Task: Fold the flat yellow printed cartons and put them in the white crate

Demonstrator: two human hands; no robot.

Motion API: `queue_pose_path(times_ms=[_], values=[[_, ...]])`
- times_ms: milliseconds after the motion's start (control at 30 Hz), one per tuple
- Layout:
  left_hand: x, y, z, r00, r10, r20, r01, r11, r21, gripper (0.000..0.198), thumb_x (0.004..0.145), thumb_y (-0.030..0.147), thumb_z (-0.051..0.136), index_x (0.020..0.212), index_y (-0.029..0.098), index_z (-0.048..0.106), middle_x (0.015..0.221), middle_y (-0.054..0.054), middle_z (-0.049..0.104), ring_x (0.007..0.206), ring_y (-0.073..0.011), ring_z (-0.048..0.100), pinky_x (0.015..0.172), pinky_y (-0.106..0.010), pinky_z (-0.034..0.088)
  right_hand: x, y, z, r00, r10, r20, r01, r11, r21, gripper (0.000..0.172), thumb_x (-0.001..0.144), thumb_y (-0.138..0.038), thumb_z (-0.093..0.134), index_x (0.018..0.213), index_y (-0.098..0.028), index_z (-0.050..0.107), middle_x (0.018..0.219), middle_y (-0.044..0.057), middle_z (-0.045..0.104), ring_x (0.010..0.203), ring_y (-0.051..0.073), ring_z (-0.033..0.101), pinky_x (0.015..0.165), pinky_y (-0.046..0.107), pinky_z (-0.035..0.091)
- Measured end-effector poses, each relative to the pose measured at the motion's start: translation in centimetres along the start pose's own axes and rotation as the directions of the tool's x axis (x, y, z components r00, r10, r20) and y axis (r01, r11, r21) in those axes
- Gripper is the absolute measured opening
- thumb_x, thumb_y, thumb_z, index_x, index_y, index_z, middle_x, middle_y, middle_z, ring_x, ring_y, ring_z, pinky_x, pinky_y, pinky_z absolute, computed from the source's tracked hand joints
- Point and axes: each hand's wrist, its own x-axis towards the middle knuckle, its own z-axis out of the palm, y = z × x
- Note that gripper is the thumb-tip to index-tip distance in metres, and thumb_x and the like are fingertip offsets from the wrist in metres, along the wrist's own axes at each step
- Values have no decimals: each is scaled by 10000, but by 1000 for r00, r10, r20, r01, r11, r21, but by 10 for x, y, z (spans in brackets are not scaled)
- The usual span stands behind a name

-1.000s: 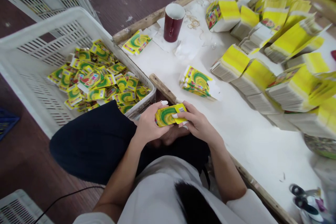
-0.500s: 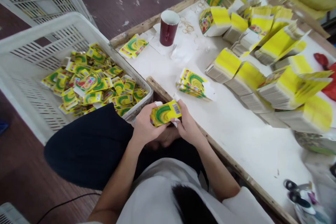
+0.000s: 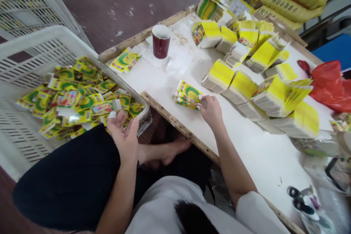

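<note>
My left hand (image 3: 123, 135) is beside the near rim of a white plastic basket (image 3: 59, 34), fingers apart and curled upward, with nothing in it. White tape wraps one fingertip. Small yellow-and-green printed boxes (image 3: 82, 98) fill the bottom of the basket, one of them lying just beyond those fingers. Over the white table, my right hand (image 3: 212, 111) pinches the right end of a flat carton in a small fanned stack of flat cartons (image 3: 188, 93). The stack still rests on the table.
A maroon cup (image 3: 161, 42) stands near the table's far left corner, beside more flat cartons (image 3: 125, 60). Rows of bundled yellow cartons (image 3: 240, 86) line the table's right side. Scissors (image 3: 300, 201) lie at the near right. A wooden strip (image 3: 175, 117) edges the table.
The box held in both hands is gone from them. My left hand has moved left to the basket and opened; my right hand has moved over the table to the carton stack. The view has shifted.
</note>
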Motion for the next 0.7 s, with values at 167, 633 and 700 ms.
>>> queue_pose_path(times_ms=[167,633,700], values=[[2,-5,7,995,-97,-3,96,991,-89,643,770,381,806,1306,233,482,1286,-126,632,1127,-208,660,986,-377,543,-6,-5,8,999,-24,-42,26,999,47,206,761,-189,646,930,-207,530,988,141,636,954,319,599,862,450,490],[-9,12,21,947,-123,297,235,895,-380,551,686,603,797,1043,199,686,1004,-103,746,857,-216,715,734,-321,592,-29,-46,-17,996,35,-83,15,846,533,134,812,-299,545,879,-256,437,737,-7,593,621,177,538,614,305,436],[-12,19,28,954,-96,283,205,899,-388,636,655,724,735,1040,220,693,1042,-127,740,932,-276,714,761,-398,603,-49,-76,-16,992,-123,3,98,808,581,102,818,-228,536,898,-251,478,758,-2,599,639,173,537,617,297,436]])
